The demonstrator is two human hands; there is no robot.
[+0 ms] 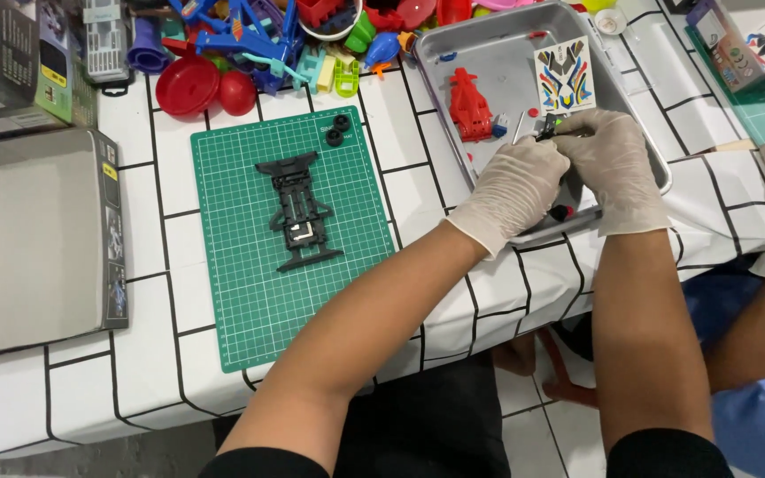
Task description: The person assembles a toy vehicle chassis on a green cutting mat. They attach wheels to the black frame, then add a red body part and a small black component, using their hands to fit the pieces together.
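over the shiny metal tray [489, 53], our white-gloved left hand [513, 188] and right hand [608, 164] together pinch a small black plastic part [547, 128].

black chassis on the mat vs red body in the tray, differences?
The black chassis is a flat open frame lying alone on the green cutting mat. The red body shell is smaller and solid, and lies in the metal tray near the gloved hands. Both look like toy car parts, untouched.
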